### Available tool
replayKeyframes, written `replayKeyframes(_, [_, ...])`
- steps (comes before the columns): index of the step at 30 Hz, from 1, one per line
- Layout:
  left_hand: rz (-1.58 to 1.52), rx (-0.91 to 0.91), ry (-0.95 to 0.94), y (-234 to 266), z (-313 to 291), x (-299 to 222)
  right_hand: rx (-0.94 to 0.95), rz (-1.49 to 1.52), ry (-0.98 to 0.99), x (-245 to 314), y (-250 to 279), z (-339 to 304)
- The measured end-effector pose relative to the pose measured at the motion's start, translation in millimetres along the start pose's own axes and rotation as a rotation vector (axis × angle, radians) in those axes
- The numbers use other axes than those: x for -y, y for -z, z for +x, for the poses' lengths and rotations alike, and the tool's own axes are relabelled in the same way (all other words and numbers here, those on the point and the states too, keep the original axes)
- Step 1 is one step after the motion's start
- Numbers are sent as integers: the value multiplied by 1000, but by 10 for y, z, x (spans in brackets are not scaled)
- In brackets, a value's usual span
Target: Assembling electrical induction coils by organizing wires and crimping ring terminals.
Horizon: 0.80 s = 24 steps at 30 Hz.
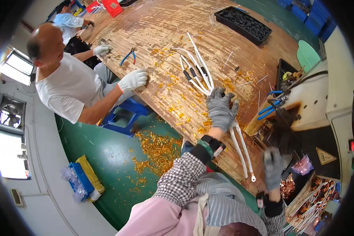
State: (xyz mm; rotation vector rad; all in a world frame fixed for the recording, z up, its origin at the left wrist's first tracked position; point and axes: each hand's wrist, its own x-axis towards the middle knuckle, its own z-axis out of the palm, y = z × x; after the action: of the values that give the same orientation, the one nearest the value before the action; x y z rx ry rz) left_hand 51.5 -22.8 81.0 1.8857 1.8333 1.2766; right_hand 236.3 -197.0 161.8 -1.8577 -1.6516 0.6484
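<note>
The left hand (222, 109) curls around the white cables (209, 80) by the near edge of the worktop (169, 29), the blurred right hand (273, 169) is beside their ring terminal (253, 178), its grip I cannot tell, and a loose hold could let them slide off

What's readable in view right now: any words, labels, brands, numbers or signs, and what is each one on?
Yellow rectangular label with a triangle symbol, on the black machine panel: a warning-type sign; any print is too small to read.
Small glowing red light or display, on the machine at right: blurred, no character legible.
Black left-wrist band: pale patch, no legible print.
No other text can be made out.
</note>
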Motion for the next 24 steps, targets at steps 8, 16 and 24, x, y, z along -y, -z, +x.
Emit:
replayKeyframes(8, [-1449, 115, 842, 291, 142, 826, 153, -362, 108, 574, -1434, 1422])
replayKeyframes(16, [-1621, 213, 1159, -343, 1108, 1998, 195, -323, -105, 856, -1593, 1517])
replayKeyframes(24, [-1923, 560, 1086, -469, 1716, 2073, 50, -196, -37, 814, -1574, 1142])
